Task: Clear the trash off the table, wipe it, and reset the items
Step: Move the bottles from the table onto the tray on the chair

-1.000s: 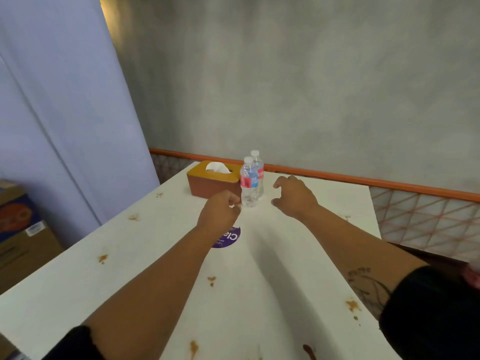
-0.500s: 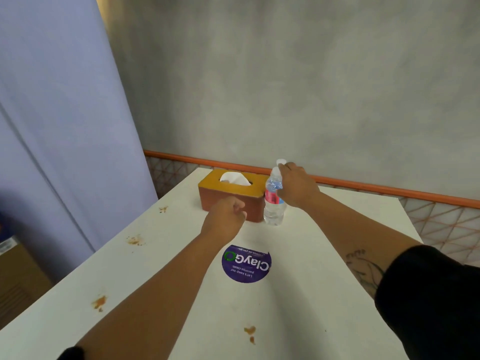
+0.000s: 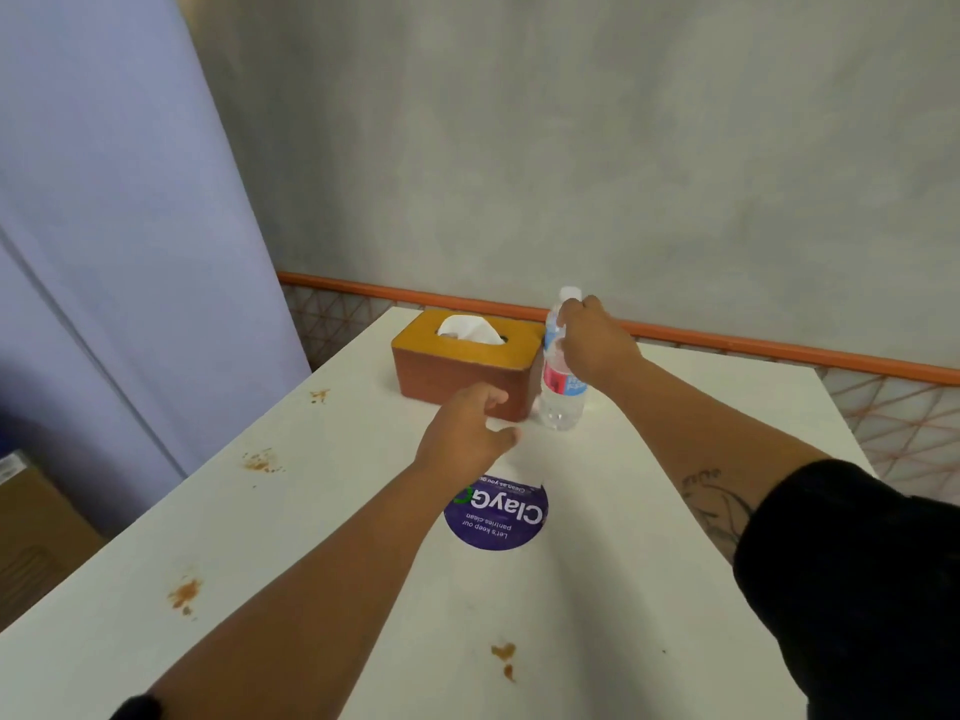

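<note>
A clear water bottle [image 3: 562, 402] with a red and blue label stands on the white table [image 3: 649, 511], just right of a brown tissue box [image 3: 457, 368] with a white tissue sticking out. My right hand [image 3: 592, 343] grips the bottle's upper part from the right, just below its white cap. My left hand [image 3: 465, 433] hovers in front of the tissue box with loosely curled fingers and holds nothing. Brown stains [image 3: 184, 595] dot the tabletop, one lying near the front [image 3: 504, 654].
A round purple sticker [image 3: 496, 517] lies flat mid-table under my left wrist. The table's far edge meets an orange rail [image 3: 779, 350] and a grey wall. A lilac panel [image 3: 104, 252] and a cardboard box [image 3: 31, 537] stand to the left.
My right hand moved from beside the bottles onto a bottle's top and took hold of it. My left hand loosened from a tighter curl. The view moved closer to the table's far end.
</note>
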